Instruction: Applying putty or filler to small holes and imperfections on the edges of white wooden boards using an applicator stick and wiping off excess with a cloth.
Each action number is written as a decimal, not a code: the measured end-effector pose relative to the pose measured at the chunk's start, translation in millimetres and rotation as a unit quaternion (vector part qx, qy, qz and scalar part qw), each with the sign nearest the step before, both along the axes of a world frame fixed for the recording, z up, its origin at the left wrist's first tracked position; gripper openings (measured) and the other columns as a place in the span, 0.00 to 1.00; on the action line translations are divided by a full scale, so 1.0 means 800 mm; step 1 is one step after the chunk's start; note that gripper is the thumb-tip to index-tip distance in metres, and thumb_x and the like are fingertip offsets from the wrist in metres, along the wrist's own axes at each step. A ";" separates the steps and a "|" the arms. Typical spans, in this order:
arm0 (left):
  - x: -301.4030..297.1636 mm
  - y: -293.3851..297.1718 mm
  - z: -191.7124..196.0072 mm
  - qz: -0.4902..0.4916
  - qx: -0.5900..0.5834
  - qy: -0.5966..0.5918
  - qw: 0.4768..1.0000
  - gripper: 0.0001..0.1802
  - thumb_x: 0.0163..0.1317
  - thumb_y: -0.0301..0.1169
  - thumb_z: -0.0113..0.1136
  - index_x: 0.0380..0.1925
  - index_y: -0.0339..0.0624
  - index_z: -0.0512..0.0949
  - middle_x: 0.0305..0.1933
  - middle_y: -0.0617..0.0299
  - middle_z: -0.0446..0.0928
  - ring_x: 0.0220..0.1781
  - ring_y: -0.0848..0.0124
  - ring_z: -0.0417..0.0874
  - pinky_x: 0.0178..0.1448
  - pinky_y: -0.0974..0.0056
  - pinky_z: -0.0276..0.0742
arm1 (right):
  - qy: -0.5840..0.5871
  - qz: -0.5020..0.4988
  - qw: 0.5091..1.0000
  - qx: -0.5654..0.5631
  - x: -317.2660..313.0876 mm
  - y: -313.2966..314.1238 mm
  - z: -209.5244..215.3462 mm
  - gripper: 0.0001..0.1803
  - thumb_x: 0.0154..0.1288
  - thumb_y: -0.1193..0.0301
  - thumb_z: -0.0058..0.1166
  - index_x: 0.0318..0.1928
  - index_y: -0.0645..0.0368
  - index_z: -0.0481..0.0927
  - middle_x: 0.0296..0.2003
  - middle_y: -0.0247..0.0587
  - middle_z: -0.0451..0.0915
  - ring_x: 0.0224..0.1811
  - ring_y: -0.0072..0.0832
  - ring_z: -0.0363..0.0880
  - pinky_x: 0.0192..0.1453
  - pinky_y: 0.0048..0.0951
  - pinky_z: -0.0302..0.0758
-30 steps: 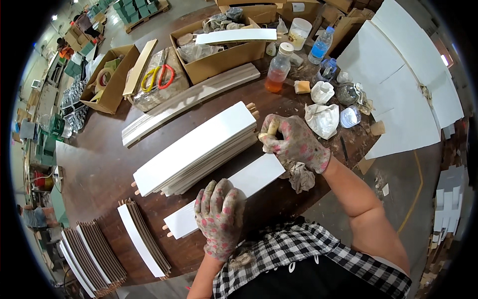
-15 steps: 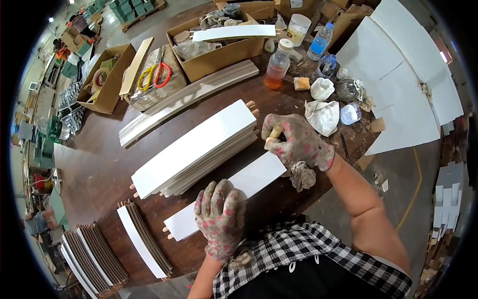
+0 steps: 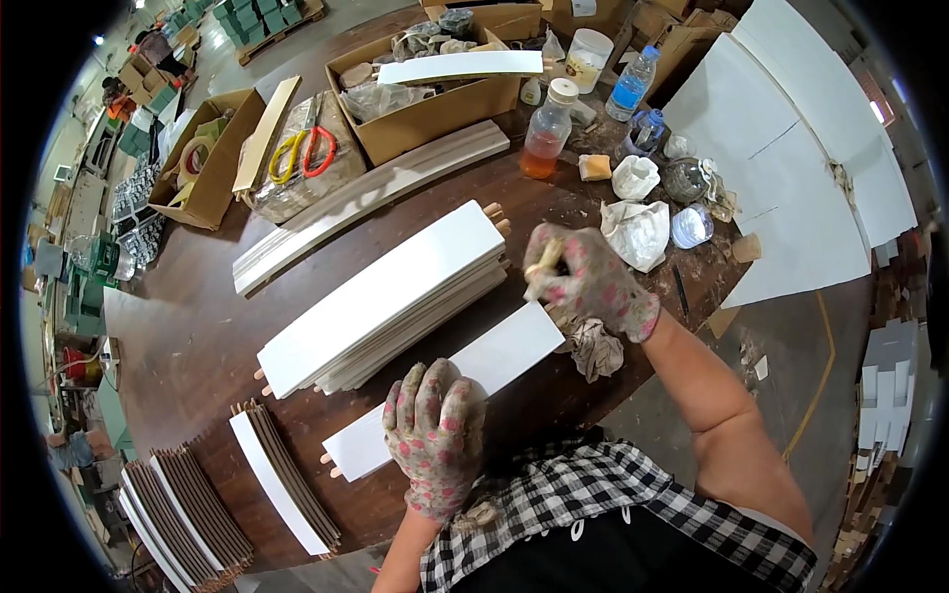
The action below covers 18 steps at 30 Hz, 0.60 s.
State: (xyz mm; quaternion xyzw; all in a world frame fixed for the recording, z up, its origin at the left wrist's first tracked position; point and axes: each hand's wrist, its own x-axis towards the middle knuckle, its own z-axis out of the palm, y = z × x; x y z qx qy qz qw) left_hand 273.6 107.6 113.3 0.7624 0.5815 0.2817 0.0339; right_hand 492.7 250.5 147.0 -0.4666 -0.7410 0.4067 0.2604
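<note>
My left hand (image 3: 433, 435), in a floral-patterned glove, lies across a white slat (image 3: 504, 346) near the table's front edge, its fingers curved toward the far side. Wooden pegs stick out of the slat's left end. Past its right end, my gloved right hand (image 3: 593, 282) is closed around a small pale tan stick-like piece (image 3: 544, 265), blurred and partly hidden by the fingers. A crumpled beige cloth (image 3: 595, 351) lies just below that hand. Beyond the slat sits a stack of similar white slats (image 3: 386, 301) with pegs at the ends.
Peg-edged slats (image 3: 272, 479) stand on edge at the front left. Long pale mouldings (image 3: 371, 208) lie behind the stack, near scissors (image 3: 304, 153) and an open carton (image 3: 445, 109). A bottle with reddish liquid (image 3: 549, 133) and white crumpled plastic (image 3: 635, 235) occupy the right side.
The view has shifted very slightly. My right hand has turned a little with the tan piece, which is now blurred. My left hand stays on the slat.
</note>
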 end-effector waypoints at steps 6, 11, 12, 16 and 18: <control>-0.002 0.000 -0.006 -0.007 0.006 0.002 1.000 0.18 0.53 0.36 0.61 0.44 0.46 0.75 0.55 0.52 0.74 0.60 0.51 0.72 0.65 0.45 0.61 | 0.104 -0.049 0.991 -0.072 0.006 -0.012 -0.008 0.09 0.57 0.70 0.56 0.26 0.62 0.73 0.24 0.37 0.78 0.26 0.22 0.79 0.32 0.26 0.75; 0.002 0.000 0.000 0.008 -0.006 0.017 1.000 0.19 0.53 0.33 0.63 0.46 0.50 0.73 0.55 0.52 0.75 0.59 0.51 0.73 0.64 0.45 0.63 | 0.147 -0.070 0.986 -0.041 0.024 -0.030 -0.020 0.07 0.60 0.72 0.55 0.31 0.63 0.73 0.25 0.36 0.78 0.28 0.22 0.81 0.33 0.24 0.76; 0.003 0.000 -0.001 0.005 -0.006 0.018 1.000 0.19 0.53 0.33 0.63 0.46 0.50 0.73 0.55 0.52 0.75 0.59 0.51 0.73 0.64 0.45 0.63 | 0.168 -0.076 0.982 -0.052 0.021 -0.035 -0.016 0.06 0.60 0.73 0.54 0.31 0.63 0.73 0.26 0.36 0.78 0.28 0.22 0.81 0.33 0.24 0.76; 0.005 0.001 0.001 0.008 -0.007 0.013 1.000 0.18 0.52 0.32 0.62 0.45 0.48 0.75 0.56 0.53 0.74 0.61 0.51 0.72 0.65 0.46 0.60 | 0.189 -0.077 0.978 -0.050 0.032 -0.062 -0.028 0.05 0.61 0.75 0.53 0.30 0.62 0.72 0.23 0.34 0.76 0.27 0.21 0.81 0.30 0.23 0.76; 0.003 0.000 0.002 0.011 -0.009 0.020 1.000 0.19 0.52 0.32 0.62 0.45 0.49 0.73 0.55 0.52 0.75 0.59 0.51 0.73 0.65 0.45 0.62 | 0.151 -0.059 0.987 0.002 0.041 -0.068 -0.032 0.05 0.61 0.75 0.53 0.29 0.61 0.72 0.20 0.32 0.75 0.24 0.17 0.77 0.29 0.22 0.75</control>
